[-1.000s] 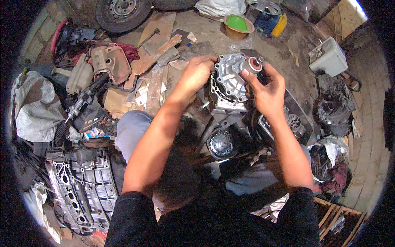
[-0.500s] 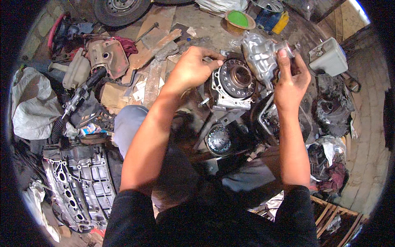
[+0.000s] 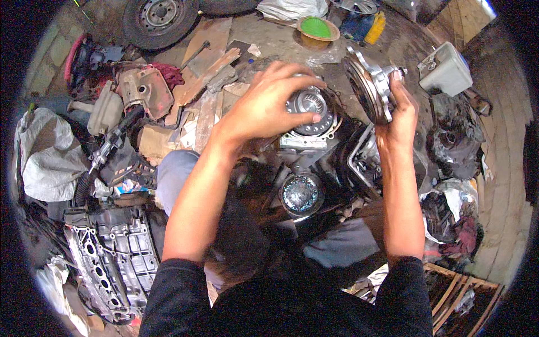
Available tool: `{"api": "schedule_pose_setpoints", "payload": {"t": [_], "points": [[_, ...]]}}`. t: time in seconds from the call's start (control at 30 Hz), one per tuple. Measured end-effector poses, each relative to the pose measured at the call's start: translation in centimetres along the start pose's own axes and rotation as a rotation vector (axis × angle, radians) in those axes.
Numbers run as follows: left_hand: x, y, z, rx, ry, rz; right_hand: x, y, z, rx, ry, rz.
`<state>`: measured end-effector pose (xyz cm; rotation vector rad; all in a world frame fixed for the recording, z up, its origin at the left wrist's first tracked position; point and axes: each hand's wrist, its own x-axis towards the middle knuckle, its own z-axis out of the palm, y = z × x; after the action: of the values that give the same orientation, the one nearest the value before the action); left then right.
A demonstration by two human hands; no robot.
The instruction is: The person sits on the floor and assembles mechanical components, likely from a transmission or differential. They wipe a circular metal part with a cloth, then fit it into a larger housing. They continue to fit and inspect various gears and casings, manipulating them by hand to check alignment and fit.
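In the middle, a metal housing (image 3: 306, 140) with a flat gasket face holds a dark round drum. My left hand (image 3: 275, 101) curls over it from the left, thumb and fingers either side of a shiny ringed hub (image 3: 310, 103) at the drum's centre. The hand hides the drum's left part. To the right, my right hand (image 3: 397, 112) holds a cast metal cover (image 3: 375, 84) up on edge, apart from the housing. The cover's dark round inner side is turned to the left.
Below the housing lies a round, shiny metal part (image 3: 301, 194). An engine block (image 3: 115, 255) is at lower left, with a white sack (image 3: 53, 154) above it. Farther off are a wheel (image 3: 160, 17), a green-filled bowl (image 3: 315, 28) and a white plastic container (image 3: 446, 70).
My left hand has moved from the housing's upper left edge onto the central hub. My right hand has turned the cover from its ribbed outer face onto its edge.
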<state>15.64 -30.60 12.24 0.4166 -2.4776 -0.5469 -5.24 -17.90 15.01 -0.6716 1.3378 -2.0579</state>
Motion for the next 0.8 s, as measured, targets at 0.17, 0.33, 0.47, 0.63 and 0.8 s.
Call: {"api": "schedule_pose_setpoints", "payload": {"t": [0.17, 0.33, 0.47, 0.63, 0.8], "points": [[1.0, 0.7, 0.0, 0.128, -0.231, -0.029, -0.1, -0.5, -1.6, 0.025, 0.081, 0.026], [1.2, 0.2, 0.0, 0.119, -0.209, 0.09, -0.7, -1.4, -3.5, 0.006, 0.11, 0.027], [0.7, -0.1, -0.8, 0.017, -0.109, 0.106, -0.9, -1.7, -4.9, 0.051, 0.108, 0.058], [0.3, -0.4, -2.0, -0.099, -0.08, -0.002, -0.6, -1.9, -6.2, 0.045, 0.141, 0.113], [0.4, -0.6, -1.4, -0.122, -0.06, -0.038, -0.6, -2.3, -6.5, 0.105, 0.084, 0.123]]}}
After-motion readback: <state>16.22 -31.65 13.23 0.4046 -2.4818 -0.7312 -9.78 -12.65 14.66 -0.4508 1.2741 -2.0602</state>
